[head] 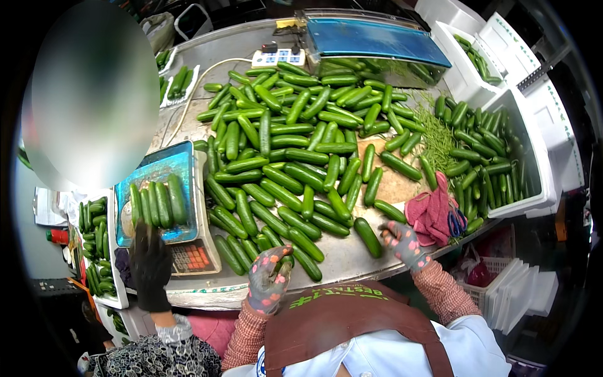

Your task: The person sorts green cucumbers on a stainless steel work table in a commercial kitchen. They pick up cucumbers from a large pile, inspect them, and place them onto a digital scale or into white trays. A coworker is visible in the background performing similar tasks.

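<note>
My left hand point(269, 279), in a grey glove with pink and orange spots, is at the table's front edge with its fingers curled. Whether anything is inside the curl is hard to make out. Just beyond it lie the front cucumbers of a large green heap point(287, 141). My right hand point(404, 242), in a matching glove, hovers over the metal tabletop with its fingers apart and nothing in them. Nearest to its fingertips is a single cucumber point(367, 237). A pink cloth point(427, 212) and blue-handled scissors point(456, 222) lie to its right.
At left, a co-worker's black-gloved hand point(151, 266) reaches cucumbers point(160, 203) on a digital scale point(200, 254). White foam boxes point(541, 188) of cucumbers stand at right. Thin green trimmings point(438, 136) lie beside them. A power strip point(278, 58) and blue-topped case point(377, 37) sit behind.
</note>
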{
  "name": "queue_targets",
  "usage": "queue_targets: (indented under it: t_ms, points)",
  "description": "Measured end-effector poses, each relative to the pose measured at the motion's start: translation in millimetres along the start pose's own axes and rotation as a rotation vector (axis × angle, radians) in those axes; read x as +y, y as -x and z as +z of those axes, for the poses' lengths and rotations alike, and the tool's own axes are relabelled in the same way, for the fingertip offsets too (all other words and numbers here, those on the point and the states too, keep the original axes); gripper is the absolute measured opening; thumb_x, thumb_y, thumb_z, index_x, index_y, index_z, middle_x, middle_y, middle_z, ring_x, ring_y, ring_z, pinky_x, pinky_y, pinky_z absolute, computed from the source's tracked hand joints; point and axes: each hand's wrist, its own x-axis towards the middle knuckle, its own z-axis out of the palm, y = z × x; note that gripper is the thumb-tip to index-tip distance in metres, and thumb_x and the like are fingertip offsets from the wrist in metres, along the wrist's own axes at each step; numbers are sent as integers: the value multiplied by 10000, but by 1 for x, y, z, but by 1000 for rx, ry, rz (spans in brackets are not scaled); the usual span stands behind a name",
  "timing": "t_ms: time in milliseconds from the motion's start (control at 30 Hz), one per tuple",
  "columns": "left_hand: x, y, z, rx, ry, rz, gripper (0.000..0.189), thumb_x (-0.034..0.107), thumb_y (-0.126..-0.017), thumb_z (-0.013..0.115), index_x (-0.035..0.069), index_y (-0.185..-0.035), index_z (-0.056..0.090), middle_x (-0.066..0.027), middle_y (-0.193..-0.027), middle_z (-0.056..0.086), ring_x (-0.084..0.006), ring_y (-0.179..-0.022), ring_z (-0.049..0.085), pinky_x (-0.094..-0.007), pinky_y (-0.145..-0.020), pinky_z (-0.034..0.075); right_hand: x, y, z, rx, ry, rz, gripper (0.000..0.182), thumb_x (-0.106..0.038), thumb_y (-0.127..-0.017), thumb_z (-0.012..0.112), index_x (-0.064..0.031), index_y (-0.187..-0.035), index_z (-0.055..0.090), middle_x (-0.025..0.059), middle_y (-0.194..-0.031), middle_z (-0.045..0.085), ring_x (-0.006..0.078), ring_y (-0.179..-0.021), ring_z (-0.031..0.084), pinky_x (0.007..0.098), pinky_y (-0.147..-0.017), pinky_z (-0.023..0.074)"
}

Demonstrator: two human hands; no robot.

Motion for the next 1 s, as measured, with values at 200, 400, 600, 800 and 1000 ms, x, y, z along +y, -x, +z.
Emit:
queue_targets:
  t_ms: [200, 400, 600, 800, 1000]
  points:
    - [12, -2, 20, -113, -49, -154, 269, 85, -777, 510, -25, -1021, 528, -138, -945, 565, -255, -790, 547, -311, -712, 433, -13, -5, 20, 122, 514, -176, 465, -277, -714, 607, -52, -1099, 475, 151, -782, 563, 308, -743, 556, 368, -641, 452]
    - [13, -2, 50, -390, -77, -82, 477, 196, -732, 568, 54, -1168, 438, -127, -1053, 501, -251, -883, 510, -355, -746, 426, 1, -2, 26, -309, -491, 215, 430, -225, -743, 593, -32, -1112, 484, 140, -927, 583, 240, -720, 584, 341, -614, 454]
    - [1, -20, 99, -419, -114, 15, 497, 386, -828, 414, 1, -1138, 472, -93, -749, 576, -235, -717, 556, -368, -671, 444, -16, -15, -6, -318, -74, -351, 397, -175, -789, 563, -2, -1135, 470, 89, -943, 571, 137, -776, 539, 252, -634, 463]
    - [2, -23, 122, -162, 567, -444, 241, 225, -763, 596, -7, -820, 563, -11, -543, 477, -54, -494, 446, -169, -440, 343, 18, -121, -77, 402, 817, -266, 314, -134, -704, 578, -47, -1005, 549, 150, -892, 559, 309, -836, 529, 386, -739, 426]
    - [-67, -15, 108, -139, 1484, -895, 405, 148, -761, 560, 5, -1127, 461, -178, -1080, 517, -325, -971, 514, -442, -901, 380, 31, -117, -94, 92, 314, -588, 391, -123, -710, 595, -54, -1089, 526, 159, -976, 553, 295, -925, 520, 375, -800, 428]
